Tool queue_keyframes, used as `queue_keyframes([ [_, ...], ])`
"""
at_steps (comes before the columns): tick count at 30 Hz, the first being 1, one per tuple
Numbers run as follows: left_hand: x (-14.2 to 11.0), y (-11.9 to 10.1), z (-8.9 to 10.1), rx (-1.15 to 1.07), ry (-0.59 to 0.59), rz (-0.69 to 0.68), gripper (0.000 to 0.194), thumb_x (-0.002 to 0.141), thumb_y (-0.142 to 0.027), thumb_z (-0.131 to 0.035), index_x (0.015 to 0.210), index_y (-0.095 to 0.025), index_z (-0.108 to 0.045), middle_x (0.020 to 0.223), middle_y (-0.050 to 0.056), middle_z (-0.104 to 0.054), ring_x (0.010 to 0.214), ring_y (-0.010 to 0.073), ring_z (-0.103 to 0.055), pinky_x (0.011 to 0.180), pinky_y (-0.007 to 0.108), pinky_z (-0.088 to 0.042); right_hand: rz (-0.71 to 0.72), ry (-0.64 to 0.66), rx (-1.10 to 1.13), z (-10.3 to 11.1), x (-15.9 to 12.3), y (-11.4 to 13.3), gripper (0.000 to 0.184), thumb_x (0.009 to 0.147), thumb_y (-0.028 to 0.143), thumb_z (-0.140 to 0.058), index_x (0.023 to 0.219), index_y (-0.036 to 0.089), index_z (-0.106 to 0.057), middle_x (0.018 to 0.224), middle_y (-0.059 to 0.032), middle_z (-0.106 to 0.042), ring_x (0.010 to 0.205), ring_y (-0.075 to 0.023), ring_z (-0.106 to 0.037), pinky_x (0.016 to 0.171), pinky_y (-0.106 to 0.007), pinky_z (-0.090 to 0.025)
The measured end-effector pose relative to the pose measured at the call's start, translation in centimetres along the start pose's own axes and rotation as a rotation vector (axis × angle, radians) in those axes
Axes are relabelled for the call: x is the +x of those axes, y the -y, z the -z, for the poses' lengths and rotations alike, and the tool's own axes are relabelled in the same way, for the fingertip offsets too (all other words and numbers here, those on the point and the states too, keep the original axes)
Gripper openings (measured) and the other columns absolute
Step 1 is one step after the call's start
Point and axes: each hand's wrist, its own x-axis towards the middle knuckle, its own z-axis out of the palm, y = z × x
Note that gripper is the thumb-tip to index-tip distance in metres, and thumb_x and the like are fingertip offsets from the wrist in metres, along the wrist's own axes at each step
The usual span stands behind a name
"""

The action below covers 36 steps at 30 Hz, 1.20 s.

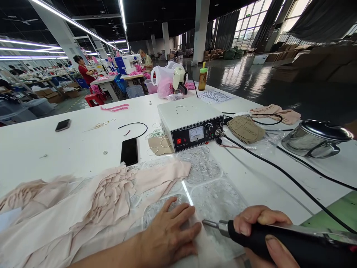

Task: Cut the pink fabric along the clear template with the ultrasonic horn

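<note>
the left hand (174, 230) lies flat with fingers spread, pressing pale pink fabric (205, 243) against the counter (89, 137); the palm hides part of the cloth, and its near end is cut off by the bottom edge. the right hand (263, 215) is wrapped around a black handheld tool (312, 245), its lower part out of frame, as is the tool's rear end. the metal tip (211, 223) points at the fabric just beside the left fingers; whether it touches cannot be told. to the left, a layered heap of fabric (111, 201) overlaps itself, so separate pieces are hard to make out. beyond, the control box (192, 121) bears lettering too small to read; its black cord (273, 163) leaves at the right edge. a white machine (178, 79) partly hides a plastic bag (164, 83).
</note>
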Motion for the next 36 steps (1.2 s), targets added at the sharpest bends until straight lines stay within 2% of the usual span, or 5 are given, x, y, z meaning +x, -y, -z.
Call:
queue_keyframes([
  [3,0.0,1.4,0.4,-0.014,0.02,-0.093,0.035,0.1,-0.046,-0.044,0.119,-0.019,-0.058,0.122,0.012,-0.06,0.11,0.0245,-0.056,0.11,0.05,-0.025,-0.009,-0.073,0.036,0.4,-0.4,0.5,0.013,0.082,0.035,-0.061,0.084,0.024,-0.055,0.074,-0.0003,-0.049,0.057,-0.0129,-0.05,0.051,-0.031,-0.052],
  [7,0.3,2.3,1.6,-0.023,0.072,-0.139,0.033,0.101,-0.044,-0.045,0.118,-0.02,-0.058,0.126,0.011,-0.058,0.115,0.0257,-0.054,0.11,0.05,-0.026,-0.058,-0.042,0.033,0.7,-0.9,1.2,0.012,0.081,0.035,-0.06,0.084,0.024,-0.054,0.072,-0.0006,-0.049,0.056,-0.0135,-0.05,0.05,-0.031,-0.052],
  [13,-0.1,-0.8,1.7,-0.051,0.0,-0.088,0.021,0.101,-0.022,-0.045,0.114,-0.011,-0.057,0.109,0.011,-0.066,0.104,0.0207,-0.059,0.101,0.039,-0.04,-0.043,-0.064,0.034,0.5,-1.5,1.2,0.017,0.08,0.037,-0.062,0.08,0.024,-0.052,0.069,0.0004,-0.049,0.054,-0.0129,-0.05,0.048,-0.029,-0.051],
  [17,-0.3,-2.4,0.9,-0.089,-0.019,-0.035,0.02,0.098,-0.018,-0.046,0.111,-0.009,-0.058,0.104,0.012,-0.067,0.098,0.0202,-0.061,0.095,0.037,-0.047,-0.003,-0.087,0.067,0.0,-1.5,0.6,0.015,0.08,0.035,-0.061,0.081,0.023,-0.053,0.069,0.0015,-0.049,0.051,-0.0111,-0.049,0.046,-0.027,-0.049],
  [36,-0.8,-2.1,0.8,-0.093,-0.004,-0.059,0.03,0.102,-0.028,-0.045,0.119,-0.007,-0.059,0.12,0.015,-0.066,0.119,0.0241,-0.059,0.101,0.037,-0.05,-0.053,-0.058,0.105,0.1,-1.5,-0.4,0.011,0.083,0.033,-0.058,0.086,0.023,-0.056,0.074,-0.0005,-0.051,0.054,-0.0124,-0.051,0.047,-0.03,-0.05],
])
